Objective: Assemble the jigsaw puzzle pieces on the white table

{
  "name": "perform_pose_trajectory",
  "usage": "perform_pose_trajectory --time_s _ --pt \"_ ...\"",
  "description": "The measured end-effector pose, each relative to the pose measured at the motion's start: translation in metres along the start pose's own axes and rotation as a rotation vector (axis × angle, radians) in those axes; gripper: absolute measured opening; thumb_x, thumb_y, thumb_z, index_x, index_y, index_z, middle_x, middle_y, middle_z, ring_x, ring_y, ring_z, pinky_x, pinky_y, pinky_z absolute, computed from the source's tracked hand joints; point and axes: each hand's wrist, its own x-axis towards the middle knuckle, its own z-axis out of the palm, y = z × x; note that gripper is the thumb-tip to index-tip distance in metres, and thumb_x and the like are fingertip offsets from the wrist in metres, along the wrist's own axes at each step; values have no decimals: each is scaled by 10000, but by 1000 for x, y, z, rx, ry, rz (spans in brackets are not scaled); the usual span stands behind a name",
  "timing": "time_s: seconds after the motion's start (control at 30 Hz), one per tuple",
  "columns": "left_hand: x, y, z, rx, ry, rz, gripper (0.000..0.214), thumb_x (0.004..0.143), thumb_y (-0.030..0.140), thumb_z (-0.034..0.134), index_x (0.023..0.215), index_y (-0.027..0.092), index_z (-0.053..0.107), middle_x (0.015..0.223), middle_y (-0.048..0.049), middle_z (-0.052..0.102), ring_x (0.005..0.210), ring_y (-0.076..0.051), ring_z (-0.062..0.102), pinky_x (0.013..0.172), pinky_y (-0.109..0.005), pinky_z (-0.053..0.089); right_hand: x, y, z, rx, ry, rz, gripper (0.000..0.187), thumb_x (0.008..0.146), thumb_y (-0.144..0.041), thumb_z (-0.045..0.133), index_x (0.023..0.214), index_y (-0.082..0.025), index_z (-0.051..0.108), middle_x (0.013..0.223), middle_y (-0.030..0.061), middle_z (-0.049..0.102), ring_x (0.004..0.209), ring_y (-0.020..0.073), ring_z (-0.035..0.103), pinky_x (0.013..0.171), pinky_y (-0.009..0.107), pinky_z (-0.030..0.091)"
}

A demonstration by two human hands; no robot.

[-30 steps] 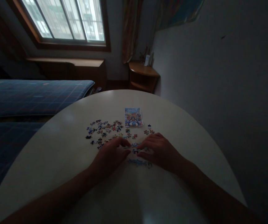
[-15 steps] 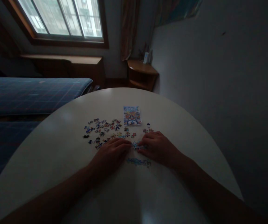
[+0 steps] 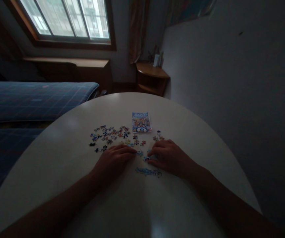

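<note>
My left hand (image 3: 115, 160) rests low over the table, its fingers together and their tips on a small light-blue puzzle piece (image 3: 139, 152). Opposite it, my right hand (image 3: 168, 156) pinches another blue-and-white puzzle piece (image 3: 146, 158) between thumb and fingers. A narrow gap separates the two pieces. Nearer to me lies a joined strip of blue puzzle pieces (image 3: 148, 171), which neither hand touches. Part of the loose pieces beyond my left hand is hidden by its fingers.
Loose puzzle pieces (image 3: 110, 134) are scattered at the left on the round white table (image 3: 187, 195). A few pieces (image 3: 158, 138) lie beyond my right hand. A colourful picture sheet (image 3: 141, 122) is at the middle back. A blue plaid mattress (image 3: 38, 100) stands left of the table.
My left hand has drawn back slightly to the left, and a gap has opened between the pieces at my fingertips. The right hand has stayed nearly in place.
</note>
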Motion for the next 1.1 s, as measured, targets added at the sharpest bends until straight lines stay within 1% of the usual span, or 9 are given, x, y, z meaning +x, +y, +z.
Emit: perform_pose_trajectory --time_s 0.13,0.23,0.3,0.4,0.47,0.53,0.63,0.73,1.1 --pt "0 -6 -3 33 38 -11 271 919 111 492 961 225 735 1073 -31 748 968 -201 686 863 -385 578 0 -1 -1 15 -11 -3 146 838 -347 722 936 -238 720 950 41 693 913 192 646 854 360 408" --pt "1 -12 -8 71 108 -84 250 912 122 498 952 206 730 1049 -44 747 939 -210 679 837 -380 578 -2 4 -8 28 9 27 136 848 -327 713 953 -239 715 972 42 692 908 185 643 840 350 421" --pt "1 -15 -9 80 132 -126 226 916 148 505 970 189 721 1020 -56 745 924 -212 673 838 -381 573 -4 12 -17 10 49 86 122 859 -309 696 953 -232 713 943 46 694 877 180 641 798 329 435" --pt "1 -17 -8 71 107 -127 225 936 199 502 1005 188 715 1018 -62 742 930 -211 666 855 -384 564 -7 25 -31 -52 94 233 105 846 -293 702 905 -207 715 837 38 692 758 169 634 695 295 441" --pt "1 -17 -6 68 71 -113 233 948 224 498 1018 200 718 1050 -63 736 960 -214 656 874 -393 556 -10 32 -37 -67 99 317 114 845 -311 698 884 -207 722 808 32 693 709 160 630 656 281 441" --pt "1 -16 -4 69 57 -108 238 955 238 495 1018 205 723 1067 -66 732 972 -217 651 881 -398 553 -12 36 -40 -47 78 360 120 840 -324 697 871 -213 729 793 24 696 681 150 629 632 267 442" --pt "1 -16 -4 78 57 -84 245 964 243 486 1008 203 723 1060 -66 733 960 -216 651 868 -394 557 -13 36 -39 9 14 370 120 829 -330 705 867 -220 733 765 9 697 655 137 630 614 249 440" --pt "2 -16 -6 86 32 -46 241 972 242 479 1000 206 716 1066 -58 728 960 -211 647 869 -386 555 -12 33 -35 12 -29 371 129 821 -324 714 882 -211 732 740 7 694 633 131 625 590 237 425" --pt "0 -11 1 51 36 -2 201 969 261 502 947 206 694 1094 -61 704 1006 -216 620 867 -391 552 -9 29 -29 5 -28 316 151 836 -303 705 949 -202 718 795 15 689 665 132 616 621 240 430"
